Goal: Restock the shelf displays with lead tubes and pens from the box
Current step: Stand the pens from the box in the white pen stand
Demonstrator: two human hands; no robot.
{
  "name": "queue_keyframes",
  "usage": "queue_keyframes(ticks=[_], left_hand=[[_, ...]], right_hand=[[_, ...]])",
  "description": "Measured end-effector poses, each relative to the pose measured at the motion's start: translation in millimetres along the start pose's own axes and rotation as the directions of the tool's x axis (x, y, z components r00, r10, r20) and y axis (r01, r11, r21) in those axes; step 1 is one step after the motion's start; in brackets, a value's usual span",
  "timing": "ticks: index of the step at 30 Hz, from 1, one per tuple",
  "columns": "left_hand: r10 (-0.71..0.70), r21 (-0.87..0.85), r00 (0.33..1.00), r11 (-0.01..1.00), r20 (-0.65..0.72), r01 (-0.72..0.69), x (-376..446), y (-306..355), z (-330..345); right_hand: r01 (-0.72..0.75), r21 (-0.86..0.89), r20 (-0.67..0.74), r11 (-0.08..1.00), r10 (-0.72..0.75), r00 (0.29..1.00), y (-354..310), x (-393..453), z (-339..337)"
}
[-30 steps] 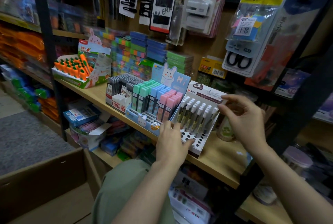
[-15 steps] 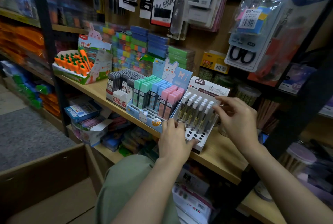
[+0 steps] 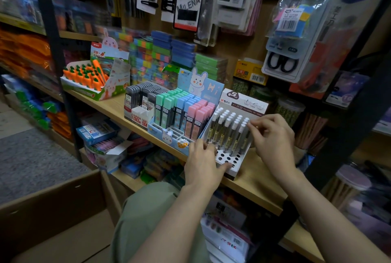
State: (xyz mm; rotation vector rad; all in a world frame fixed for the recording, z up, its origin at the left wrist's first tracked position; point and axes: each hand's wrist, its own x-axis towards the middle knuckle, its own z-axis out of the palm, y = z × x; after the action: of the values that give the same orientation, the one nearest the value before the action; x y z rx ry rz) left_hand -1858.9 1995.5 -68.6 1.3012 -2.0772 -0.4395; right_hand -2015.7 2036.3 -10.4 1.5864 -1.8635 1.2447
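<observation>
A white display stand (image 3: pixel 229 158) with round holes sits on the wooden shelf (image 3: pixel 256 180). Several clear lead tubes (image 3: pixel 224 129) with white caps stand in its back rows; the front holes are bare. My left hand (image 3: pixel 202 164) grips the stand's front left corner, fingers curled over the top and thumb along the front edge. My right hand (image 3: pixel 274 139) is at the stand's right side, its fingertips pinching the white cap of a lead tube (image 3: pixel 243 128) in the rightmost row.
Left of the stand are a pastel lead-case display (image 3: pixel 182 112) with a rabbit card, dark lead cases (image 3: pixel 143 97) and a carrot-pen box (image 3: pixel 88 74). Packaged goods hang above. An open cardboard box (image 3: pixel 53 199) lies at lower left, and jars stand at right.
My right hand has come down and left from the stand's back card onto the rightmost tube caps. My left hand has stayed on the stand's front corner.
</observation>
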Motion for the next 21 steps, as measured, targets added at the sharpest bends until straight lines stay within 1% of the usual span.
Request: queue_keyframes(ticks=[3, 4, 6, 7, 9, 10, 11, 12, 14, 16, 17, 19, 21], left_hand=[[0.032, -0.011, 0.999, 0.999, -0.008, -0.032, -2, 1, -2], [0.044, -0.043, 0.998, 0.998, -0.044, -0.046, -2, 2, -4], [0.078, -0.114, 0.981, 0.989, -0.175, -0.099, 3, 7, -14], [0.095, -0.143, 0.968, 0.981, -0.233, -0.131, 9, 8, -21], [0.176, -0.157, 0.943, 0.961, -0.282, -0.226, 25, 11, -37], [0.252, -0.137, 0.929, 0.945, -0.269, -0.296, 34, 12, -44], [0.336, -0.107, 0.915, 0.925, -0.224, -0.365, 43, 14, -52], [0.416, -0.066, 0.898, 0.901, -0.142, -0.428, 51, 16, -58], [0.534, 0.041, 0.843, 0.842, 0.071, -0.537, 64, 16, -65], [0.563, 0.122, 0.784, 0.786, 0.261, -0.606, 73, 12, -68], [0.559, 0.139, 0.763, 0.77, 0.324, -0.623, 75, 9, -68], [0.556, 0.142, 0.738, 0.754, 0.384, -0.642, 76, 6, -67], [0.569, 0.139, 0.72, 0.738, 0.397, -0.66, 80, 7, -69]], right_hand=[[-0.003, -0.041, 0.074, 0.999, 0.006, 0.997, 2, -7, -7], [0.004, -0.036, 0.084, 0.999, -0.001, 0.996, 1, -9, -11], [0.031, 0.001, 0.089, 1.0, -0.031, 0.996, -3, -10, -18], [0.057, 0.014, 0.117, 0.998, -0.059, 0.991, -6, -10, -20], [0.118, 0.004, 0.254, 0.993, -0.115, 0.96, -13, -8, -20], [0.149, -0.008, 0.332, 0.989, -0.138, 0.933, -16, -5, -19], [0.184, -0.024, 0.393, 0.983, -0.16, 0.906, -18, 0, -18], [0.221, -0.047, 0.435, 0.974, -0.179, 0.882, -19, 4, -17], [0.273, -0.103, 0.484, 0.957, -0.191, 0.854, -19, 9, -13], [0.301, -0.137, 0.505, 0.944, -0.195, 0.841, -18, 10, -10], [0.317, -0.156, 0.516, 0.936, -0.196, 0.834, -17, 10, -9], [0.328, -0.176, 0.506, 0.928, -0.201, 0.839, -16, 4, -5], [0.289, -0.17, 0.475, 0.942, -0.179, 0.862, -19, 5, -3]])
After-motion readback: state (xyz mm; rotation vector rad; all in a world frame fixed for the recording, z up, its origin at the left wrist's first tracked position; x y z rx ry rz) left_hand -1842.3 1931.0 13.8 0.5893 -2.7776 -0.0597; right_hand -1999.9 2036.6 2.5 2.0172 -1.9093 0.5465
